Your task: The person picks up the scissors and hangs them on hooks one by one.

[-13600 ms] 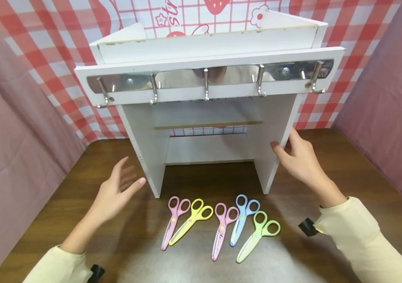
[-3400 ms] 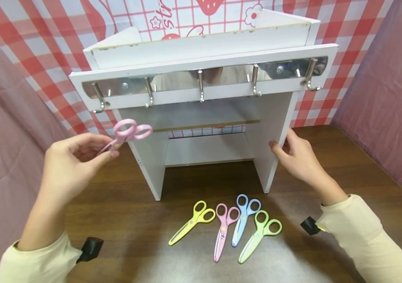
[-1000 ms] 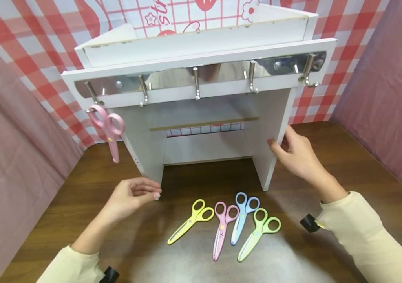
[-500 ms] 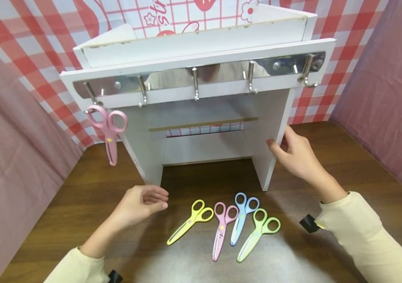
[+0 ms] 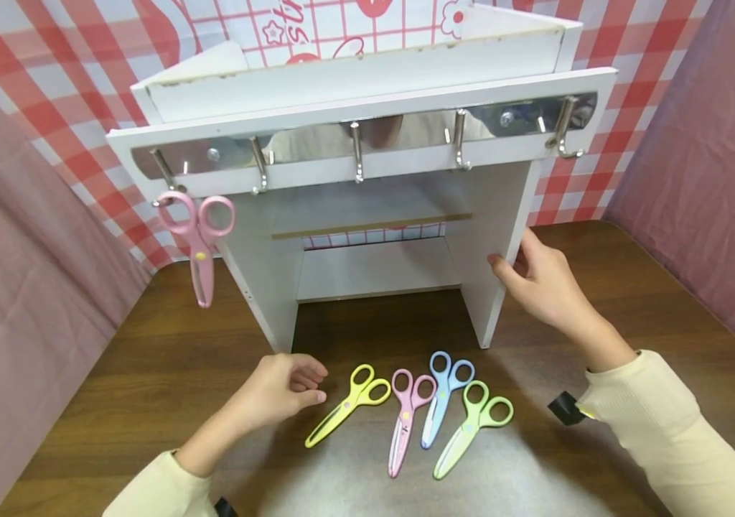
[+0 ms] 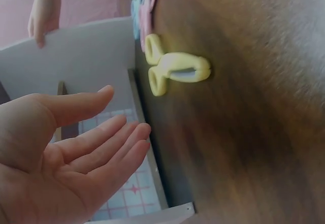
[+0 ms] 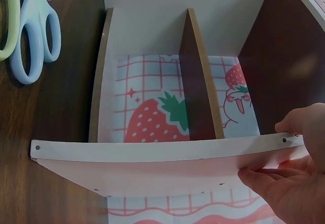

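My left hand [image 5: 280, 391] hovers just left of the yellow scissors [image 5: 348, 406], fingers relaxed and holding nothing. In the left wrist view its thumb and fingers are spread apart beside the yellow scissors [image 6: 177, 65]. My right hand [image 5: 545, 283] grips the right side panel of the white shelf unit [image 5: 497, 287], thumb on the inner side and fingers outside. Pink scissors [image 5: 201, 251] hang by one handle loop from the leftmost metal hook [image 5: 164, 169]. On the table, right of the yellow pair, lie pink scissors [image 5: 404, 424], blue scissors [image 5: 443, 398] and green scissors [image 5: 471, 431].
The shelf unit's front rail carries a metal strip [image 5: 316, 147] with several hooks; those right of the leftmost bear nothing. An inner shelf [image 5: 374, 205] lies behind. Checked cloth [image 5: 639, 79] backs the wooden table [image 5: 148, 388], and pink curtains [image 5: 703, 187] flank it.
The left hand first lifted pink scissors from the table; they now hang on the leftmost hook. Since then it has moved down and right to the yellow scissors. The right hand keeps its grip.
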Motion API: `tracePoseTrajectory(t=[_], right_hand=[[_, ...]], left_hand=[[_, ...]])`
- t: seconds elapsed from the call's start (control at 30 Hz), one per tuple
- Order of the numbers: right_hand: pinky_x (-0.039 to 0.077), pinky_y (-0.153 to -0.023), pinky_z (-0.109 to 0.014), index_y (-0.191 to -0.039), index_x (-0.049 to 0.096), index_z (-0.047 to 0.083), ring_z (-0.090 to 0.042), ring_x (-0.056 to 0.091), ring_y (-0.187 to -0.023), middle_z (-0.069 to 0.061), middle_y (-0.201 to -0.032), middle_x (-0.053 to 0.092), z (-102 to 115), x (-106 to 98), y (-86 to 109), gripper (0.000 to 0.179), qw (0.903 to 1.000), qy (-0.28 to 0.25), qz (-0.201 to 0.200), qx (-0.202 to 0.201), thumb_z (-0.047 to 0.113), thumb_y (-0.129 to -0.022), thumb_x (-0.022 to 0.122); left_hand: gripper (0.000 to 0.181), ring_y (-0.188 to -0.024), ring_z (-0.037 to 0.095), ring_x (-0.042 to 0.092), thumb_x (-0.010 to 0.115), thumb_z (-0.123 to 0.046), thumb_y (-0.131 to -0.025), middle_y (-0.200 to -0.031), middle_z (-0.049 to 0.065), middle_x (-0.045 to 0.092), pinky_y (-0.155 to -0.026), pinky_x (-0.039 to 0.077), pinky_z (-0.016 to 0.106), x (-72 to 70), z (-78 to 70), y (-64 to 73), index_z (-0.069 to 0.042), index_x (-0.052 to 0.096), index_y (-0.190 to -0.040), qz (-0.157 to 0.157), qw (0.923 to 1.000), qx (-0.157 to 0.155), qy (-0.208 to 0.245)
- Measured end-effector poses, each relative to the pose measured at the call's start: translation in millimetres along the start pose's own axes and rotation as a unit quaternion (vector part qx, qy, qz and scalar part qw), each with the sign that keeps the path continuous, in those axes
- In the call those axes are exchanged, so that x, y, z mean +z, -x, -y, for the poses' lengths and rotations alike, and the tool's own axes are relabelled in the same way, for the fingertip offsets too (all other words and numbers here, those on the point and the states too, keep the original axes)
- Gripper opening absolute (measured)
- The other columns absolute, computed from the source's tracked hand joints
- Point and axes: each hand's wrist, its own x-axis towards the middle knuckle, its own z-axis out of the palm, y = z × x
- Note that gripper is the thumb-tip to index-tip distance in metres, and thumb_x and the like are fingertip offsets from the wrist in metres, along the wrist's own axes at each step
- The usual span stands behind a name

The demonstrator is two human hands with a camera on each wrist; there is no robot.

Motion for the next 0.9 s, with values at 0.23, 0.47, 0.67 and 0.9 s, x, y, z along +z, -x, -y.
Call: tracePoseTrajectory(t=[0.23,0.47,0.67,0.9], right_hand=[[0.037,-0.068,0.002,-0.123,0.052,0.002,-0.03,0.064,-0.093,-0.024,-0.11,0.068,0,0,0.4,0.034,1.0,-0.005,0.002,0.0,0.015,-0.092,0.058],[0.037,-0.067,0.001,-0.122,0.052,0.002,-0.03,0.065,-0.092,-0.024,-0.107,0.068,-1,1,0.4,0.033,1.0,0.001,0.001,-0.001,0.015,-0.092,0.057],[0.036,-0.068,0.002,-0.122,0.052,0.002,-0.031,0.065,-0.092,-0.024,-0.107,0.068,-1,1,0.8,0.033,1.0,0.0,0.002,-0.002,0.015,-0.092,0.057],[0.037,-0.068,0.003,-0.121,0.053,0.003,-0.026,0.063,-0.091,-0.022,-0.107,0.069,-1,1,0.1,0.033,1.0,0.003,-0.003,-0.001,0.016,-0.091,0.058]], left_hand=[[0.022,-0.079,0.018,0.07,0.075,-0.007,-0.079,-0.09,0.014,0.073,-0.069,0.056,0.018,11.0,2.6,-0.9,0.004,0.069,-0.097,0.023,0.9997,0.008,-0.005],[0.02,-0.072,0.015,0.067,0.076,-0.004,-0.077,-0.08,0.011,0.072,-0.063,0.052,0.014,24.5,1.9,-3.0,0.005,0.07,-0.094,0.026,0.9995,0.01,-0.013],[0.021,-0.072,0.015,0.064,0.078,-0.002,-0.073,-0.078,0.01,0.07,-0.061,0.051,0.017,39.4,0.9,-2.7,0.005,0.07,-0.091,0.008,0.9987,0.004,-0.051],[0.022,-0.071,0.012,0.057,0.081,-0.005,-0.07,-0.077,0.004,0.063,-0.06,0.049,0.02,46.0,-5.8,-2.1,0.001,0.072,-0.088,-0.018,0.9938,0.011,-0.109]])
